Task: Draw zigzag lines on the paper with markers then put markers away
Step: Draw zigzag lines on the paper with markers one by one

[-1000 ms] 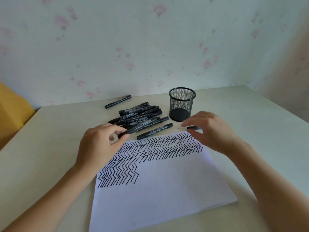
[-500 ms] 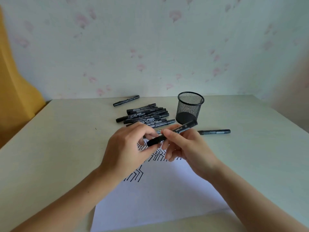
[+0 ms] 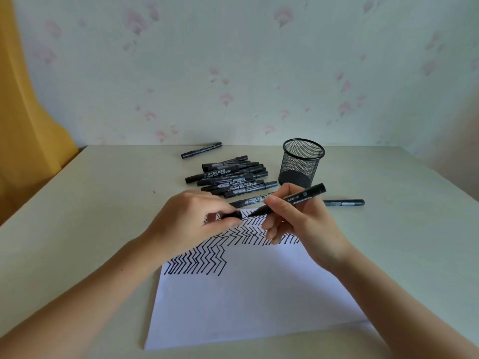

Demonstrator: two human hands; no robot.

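Right hand (image 3: 298, 224) pinching one uncapped black marker (image 3: 293, 199), tip aimed at the cap (image 3: 232, 215) pinched in the left hand (image 3: 191, 221), both grips closed tight, above one sheet of paper (image 3: 254, 301) with zigzag lines. About ten markers piled (image 3: 230, 177) on the counter (image 3: 77, 229); two lying apart. One mesh pen cup (image 3: 302, 161) beside the pile.

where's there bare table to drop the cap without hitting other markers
Bare table lies left of the paper, below the marker pile. Another free patch lies right of the paper, in front of the lone marker. It is crowded between the pile and the mesh cup, where the left hand holds the cap.
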